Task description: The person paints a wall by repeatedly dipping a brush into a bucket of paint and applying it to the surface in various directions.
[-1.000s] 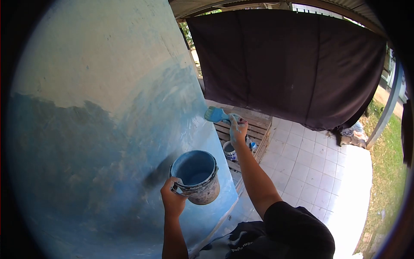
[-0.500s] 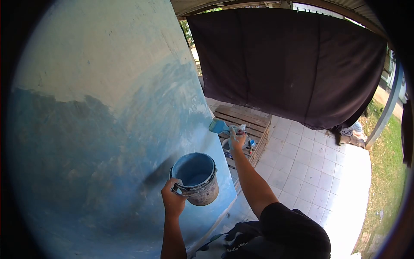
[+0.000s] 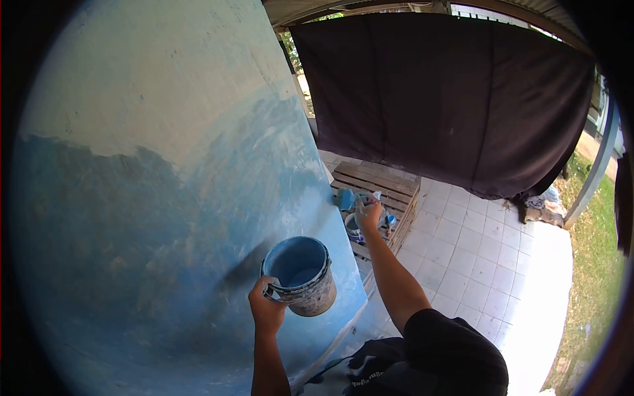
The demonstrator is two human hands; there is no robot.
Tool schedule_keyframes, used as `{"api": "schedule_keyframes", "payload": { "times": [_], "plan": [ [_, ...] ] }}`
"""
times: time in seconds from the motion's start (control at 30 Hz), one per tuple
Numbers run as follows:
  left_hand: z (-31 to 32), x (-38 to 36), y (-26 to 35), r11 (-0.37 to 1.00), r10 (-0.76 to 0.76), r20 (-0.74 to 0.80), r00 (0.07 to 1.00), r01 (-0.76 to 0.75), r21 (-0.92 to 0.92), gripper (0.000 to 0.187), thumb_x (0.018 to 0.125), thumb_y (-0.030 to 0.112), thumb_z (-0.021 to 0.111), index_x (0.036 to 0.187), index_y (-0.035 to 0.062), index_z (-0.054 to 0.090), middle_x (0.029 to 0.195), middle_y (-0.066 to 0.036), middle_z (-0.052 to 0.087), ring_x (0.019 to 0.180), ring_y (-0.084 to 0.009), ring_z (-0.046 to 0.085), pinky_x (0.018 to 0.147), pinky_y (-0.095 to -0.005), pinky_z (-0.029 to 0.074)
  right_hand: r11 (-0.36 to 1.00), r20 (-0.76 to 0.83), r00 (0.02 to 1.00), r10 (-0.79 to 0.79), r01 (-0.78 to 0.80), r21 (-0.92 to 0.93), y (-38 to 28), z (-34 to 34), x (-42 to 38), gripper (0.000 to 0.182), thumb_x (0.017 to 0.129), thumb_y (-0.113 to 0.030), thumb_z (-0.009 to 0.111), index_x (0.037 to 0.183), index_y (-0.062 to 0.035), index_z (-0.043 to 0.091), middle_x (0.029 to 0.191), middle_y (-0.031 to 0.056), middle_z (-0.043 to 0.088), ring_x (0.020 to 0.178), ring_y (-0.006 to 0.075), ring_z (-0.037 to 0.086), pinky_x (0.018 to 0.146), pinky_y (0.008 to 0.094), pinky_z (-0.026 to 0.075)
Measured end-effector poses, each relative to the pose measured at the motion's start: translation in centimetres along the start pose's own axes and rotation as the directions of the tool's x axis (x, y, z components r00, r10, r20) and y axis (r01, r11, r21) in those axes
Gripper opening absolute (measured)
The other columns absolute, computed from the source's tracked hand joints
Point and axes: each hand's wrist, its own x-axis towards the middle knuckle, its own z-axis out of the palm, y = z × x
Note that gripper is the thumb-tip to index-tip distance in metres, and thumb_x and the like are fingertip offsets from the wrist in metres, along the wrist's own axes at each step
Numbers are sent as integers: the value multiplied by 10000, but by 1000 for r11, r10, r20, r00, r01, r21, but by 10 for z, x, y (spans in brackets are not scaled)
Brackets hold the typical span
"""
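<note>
My left hand (image 3: pixel 267 307) grips the rim and handle of a paint-stained bucket (image 3: pixel 314 298), held up in front of the painted panel. Light blue paint covers the bucket's inner wall, and some lies at the bottom. A wide paintbrush (image 3: pixel 345 198) with blue bristles is held in my right hand (image 3: pixel 368 212), its fingers closed round the handle. The bristles are right at the right edge of the large panel (image 3: pixel 218 198), which is cream at the top and mottled blue below.
Beyond my right hand stands a slatted wooden pallet (image 3: pixel 373 177). On it are a paint pot (image 3: pixel 354 229) and a small item with a blue top (image 3: pixel 391 220). A dark cloth (image 3: pixel 436 99) hangs behind. White floor tiles (image 3: pixel 456 244) and grass (image 3: pixel 594 264) lie to the right.
My right hand and the paintbrush have moved slightly right and down, and the brush has turned at the panel's edge. The bucket in my left hand stays nearly in place.
</note>
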Motion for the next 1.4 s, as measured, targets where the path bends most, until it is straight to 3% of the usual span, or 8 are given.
{"api": "schedule_keyframes", "payload": {
  "times": [0.23,0.37,0.6,0.8,0.97,1.13,1.3,1.4],
  "plan": [
    [4,-3,8,1000,3,-45,999,-2,21,402,654,-125,842,972,5,632,886,-49,642,883,-144,648,860,-315,535,562,26,987,157,-111,820,-49,3,13,122,955,-76,714,972,38,756,871,50,746,756,117,638,689,269,486],
    [4,-9,1,1000,-27,-61,998,27,2,404,652,-127,842,970,6,632,898,-49,644,889,-143,643,861,-315,536,838,-20,982,187,-149,525,94,44,16,183,938,-144,730,956,36,755,793,46,726,723,125,648,680,276,510],
    [9,-12,2,999,-48,-100,994,47,-5,409,656,-122,847,983,1,634,936,-53,640,906,-150,639,858,-322,538,924,-18,964,267,-250,290,28,7,-23,188,950,-130,705,960,54,743,794,56,721,734,154,686,689,278,535],
    [9,-11,7,997,-76,-105,992,73,-28,378,669,-109,847,953,13,630,903,-33,629,874,-128,623,810,-297,518,392,242,956,168,-290,873,-43,8,-25,130,995,-50,691,1066,55,722,980,111,742,804,195,715,785,327,612],
    [5,-8,9,994,-87,-75,993,92,53,360,682,-105,845,941,16,626,886,-29,625,842,-119,614,800,-289,512,525,159,920,359,-340,781,62,33,-72,176,980,-73,702,1051,85,734,959,125,757,817,194,732,759,307,612],
    [1,-9,3,991,-100,-65,993,105,77,389,672,-118,852,960,10,625,888,-34,627,853,-123,620,812,-295,521,863,-64,861,505,-502,62,79,25,-77,137,913,-65,691,935,37,780,812,88,756,776,193,731,689,327,561],
    [2,-11,4,992,-106,-67,992,110,61,413,666,-122,858,980,10,626,909,-39,633,877,-127,628,835,-305,532,798,37,949,312,-283,533,21,45,-31,143,936,-80,704,971,38,775,840,87,746,762,203,723,717,333,565],
    [4,-11,4,993,-112,-71,991,115,39,418,663,-119,861,982,13,626,921,-39,635,891,-131,632,854,-311,537,448,147,963,226,-237,862,-60,20,-11,136,995,-65,676,1022,62,715,952,123,742,804,213,730,720,334,616]
  ]
}}
